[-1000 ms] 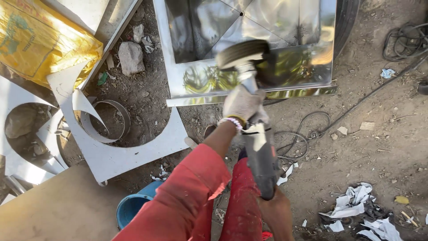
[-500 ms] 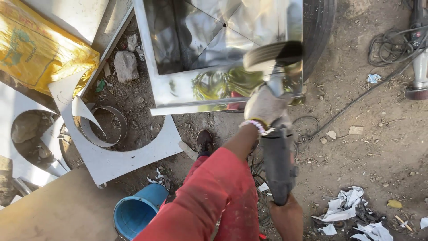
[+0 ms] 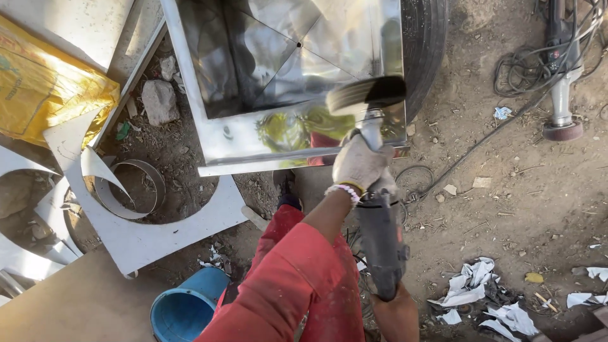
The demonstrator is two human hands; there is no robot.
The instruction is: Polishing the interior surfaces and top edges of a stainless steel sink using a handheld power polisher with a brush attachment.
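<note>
- Polished steel box (image 3: 278,69) fills the top middle, standing on the dirt ground (image 3: 506,209); its top is cut off by the frame edge, and its mirror walls show blurred reflections that are hard to read.
- White sheet offcuts (image 3: 152,234) with round cut-outs lie left of the box; their far left parts run out of view.
- Yellow sack (image 3: 44,88) sits at the upper left, partly cut off.
- Blue bucket (image 3: 183,310) stands at the bottom edge, its lower part out of view and partly covered by the red sleeve (image 3: 285,285).
- Polisher (image 3: 380,234) reaches from the bottom centre up to the box; its wheel (image 3: 366,95) is blurred and meets the box's near right wall.
- Left hand (image 3: 360,166), gloved, is closed around the polisher's neck just below the wheel.
- Right hand (image 3: 394,313) grips the rear of the polisher; it is mostly cut off at the bottom, so the fingers cannot be made out.
- Second grinder (image 3: 560,82) lies well apart at the upper right among dark cables.
</note>
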